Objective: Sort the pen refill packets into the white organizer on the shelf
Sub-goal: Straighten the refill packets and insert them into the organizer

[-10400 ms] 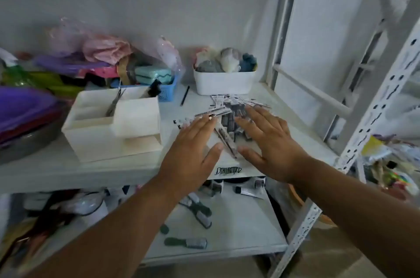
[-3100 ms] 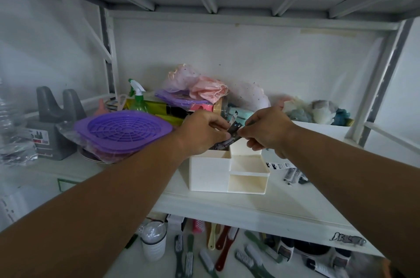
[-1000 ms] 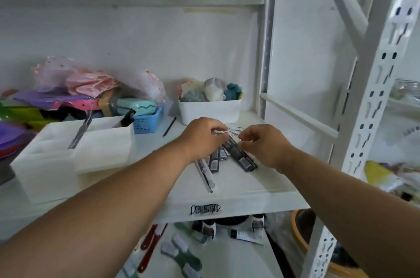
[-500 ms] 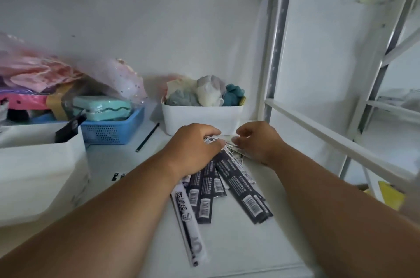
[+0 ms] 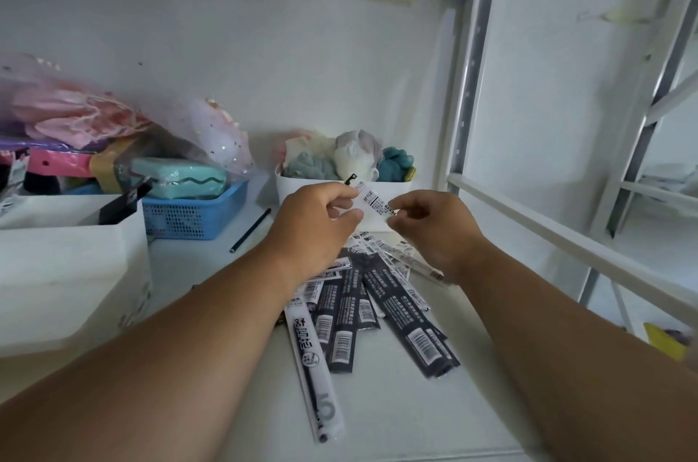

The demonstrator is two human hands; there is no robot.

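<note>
Both my hands are raised above the white shelf (image 5: 396, 405), sharing one small white packet (image 5: 374, 201) between them. My left hand (image 5: 317, 220) pinches its near end with curled fingers and thumb, while my right hand (image 5: 430, 223) pinches the far end between fingertip and thumb, so the packet hangs clear of the shelf, just in front of a white tub (image 5: 302, 187) stuffed with soft cloth items in grey, teal and cream. Below my wrists the rest of the pen refill packets (image 5: 362, 306) lie fanned out on the shelf, most of them dark with white barcodes, overlapping one another; a long clear one with a black tip (image 5: 313, 367) lies nearest me, pointing toward the shelf edge. The white organizer (image 5: 68, 265) stands at the left, well apart from the pile, with a dark packet (image 5: 121, 203) poking up out of its rear compartment. Behind it sits a blue mesh basket (image 5: 189, 214) holding a mint-green case (image 5: 181, 178), with pink netting and bags heaped at the far left. A dark pencil (image 5: 251, 230) lies on the shelf between the basket and the tub.
</note>
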